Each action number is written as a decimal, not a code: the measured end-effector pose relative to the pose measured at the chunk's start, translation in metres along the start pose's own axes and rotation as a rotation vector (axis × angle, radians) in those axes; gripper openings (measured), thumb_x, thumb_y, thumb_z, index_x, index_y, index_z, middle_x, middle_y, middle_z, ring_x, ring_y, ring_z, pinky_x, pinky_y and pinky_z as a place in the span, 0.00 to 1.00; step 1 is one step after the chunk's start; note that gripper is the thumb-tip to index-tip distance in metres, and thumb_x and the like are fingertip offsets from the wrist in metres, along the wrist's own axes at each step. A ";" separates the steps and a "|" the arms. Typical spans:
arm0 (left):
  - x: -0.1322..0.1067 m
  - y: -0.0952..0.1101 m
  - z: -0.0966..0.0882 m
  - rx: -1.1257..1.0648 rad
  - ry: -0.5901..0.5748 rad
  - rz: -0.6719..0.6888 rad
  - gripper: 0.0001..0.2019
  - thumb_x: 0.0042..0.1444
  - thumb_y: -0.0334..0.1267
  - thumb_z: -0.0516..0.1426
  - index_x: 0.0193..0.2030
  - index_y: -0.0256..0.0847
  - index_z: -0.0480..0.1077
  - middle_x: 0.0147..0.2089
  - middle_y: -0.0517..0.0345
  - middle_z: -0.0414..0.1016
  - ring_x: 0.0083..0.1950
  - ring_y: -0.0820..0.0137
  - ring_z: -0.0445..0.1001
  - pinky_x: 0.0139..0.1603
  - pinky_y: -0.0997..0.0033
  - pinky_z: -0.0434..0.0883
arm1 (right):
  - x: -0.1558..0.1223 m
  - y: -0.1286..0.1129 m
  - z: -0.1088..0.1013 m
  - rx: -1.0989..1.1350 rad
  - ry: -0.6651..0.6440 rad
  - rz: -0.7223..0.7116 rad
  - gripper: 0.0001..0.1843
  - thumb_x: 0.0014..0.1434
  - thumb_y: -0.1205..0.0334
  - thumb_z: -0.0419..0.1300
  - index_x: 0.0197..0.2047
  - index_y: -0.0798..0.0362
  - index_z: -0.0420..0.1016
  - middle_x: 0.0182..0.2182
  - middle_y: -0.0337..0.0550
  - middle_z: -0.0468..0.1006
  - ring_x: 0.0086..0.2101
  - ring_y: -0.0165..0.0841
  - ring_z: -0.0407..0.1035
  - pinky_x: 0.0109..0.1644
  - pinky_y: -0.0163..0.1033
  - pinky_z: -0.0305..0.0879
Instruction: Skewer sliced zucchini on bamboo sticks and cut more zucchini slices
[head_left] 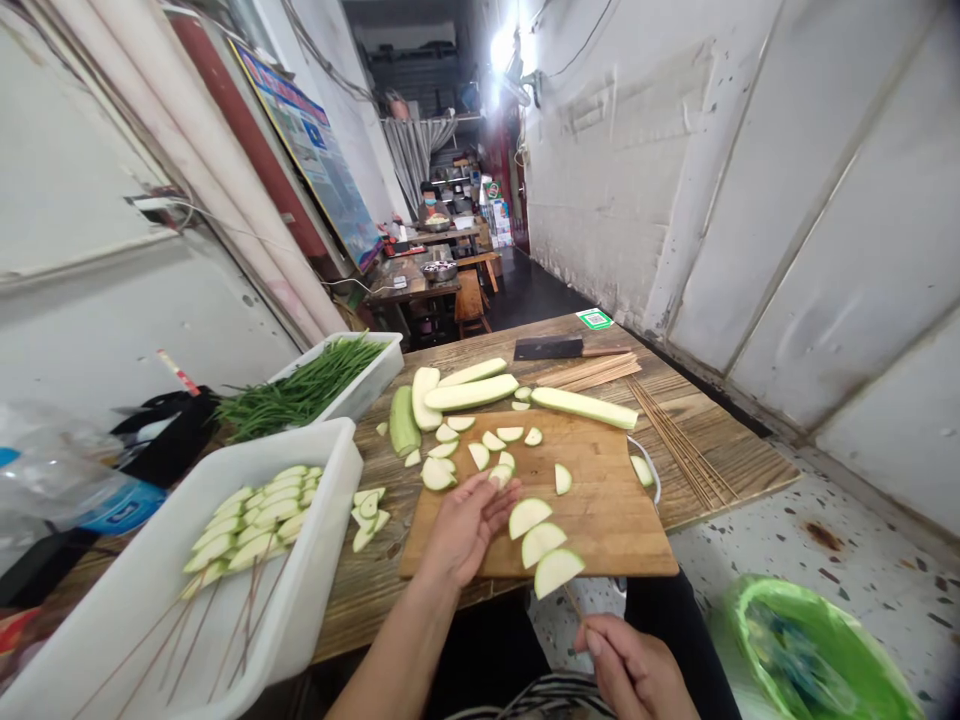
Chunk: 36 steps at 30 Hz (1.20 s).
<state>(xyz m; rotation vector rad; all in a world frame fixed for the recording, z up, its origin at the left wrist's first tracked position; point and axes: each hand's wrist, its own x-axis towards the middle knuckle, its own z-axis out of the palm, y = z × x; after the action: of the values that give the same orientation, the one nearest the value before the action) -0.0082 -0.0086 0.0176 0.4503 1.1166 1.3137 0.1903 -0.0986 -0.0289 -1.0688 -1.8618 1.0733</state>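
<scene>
Apparently we are mid-threading: our right hand (634, 662) pinches a skewer (573, 602) bearing three green-rimmed slices (544, 544) by the near edge of the cutting board (611, 490), while our left hand (466, 522) pinches a loose slice (501, 475); adding it likely calls for a steady push.

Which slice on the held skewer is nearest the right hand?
The lowest slice on the skewer: in view, it alone crosses the near edge of the wooden board; the others sit higher.
</scene>
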 end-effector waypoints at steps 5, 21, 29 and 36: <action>0.000 0.000 0.004 -0.023 0.028 0.028 0.04 0.52 0.29 0.56 0.35 0.30 0.68 0.38 0.40 0.76 0.38 0.65 0.76 0.42 0.68 0.73 | 0.001 -0.001 0.001 -0.069 -0.006 -0.043 0.14 0.63 0.61 0.45 0.29 0.53 0.65 0.18 0.33 0.60 0.18 0.26 0.57 0.21 0.27 0.55; 0.004 0.005 0.001 -0.003 0.072 0.022 0.07 0.52 0.30 0.57 0.37 0.27 0.71 0.37 0.39 0.76 0.35 0.66 0.77 0.38 0.70 0.74 | 0.001 0.002 0.001 -0.073 -0.028 -0.009 0.15 0.64 0.59 0.44 0.28 0.52 0.65 0.18 0.35 0.65 0.19 0.26 0.61 0.23 0.26 0.58; 0.003 0.003 0.002 -0.011 0.076 0.019 0.06 0.50 0.29 0.59 0.35 0.28 0.71 0.35 0.41 0.77 0.36 0.65 0.77 0.38 0.70 0.75 | 0.000 0.002 0.000 -0.093 -0.043 0.035 0.16 0.64 0.57 0.44 0.30 0.53 0.67 0.20 0.37 0.68 0.21 0.27 0.63 0.25 0.27 0.60; 0.003 0.001 0.003 0.038 0.077 0.047 0.06 0.49 0.30 0.60 0.34 0.29 0.71 0.33 0.44 0.77 0.35 0.64 0.77 0.37 0.69 0.75 | 0.000 0.001 0.000 -0.107 -0.072 0.047 0.16 0.64 0.59 0.44 0.33 0.54 0.69 0.21 0.38 0.70 0.21 0.27 0.65 0.27 0.27 0.61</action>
<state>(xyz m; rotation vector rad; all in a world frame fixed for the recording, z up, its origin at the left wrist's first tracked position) -0.0070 -0.0049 0.0184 0.4595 1.2035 1.3621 0.1905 -0.0983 -0.0293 -1.1543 -1.9791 1.0617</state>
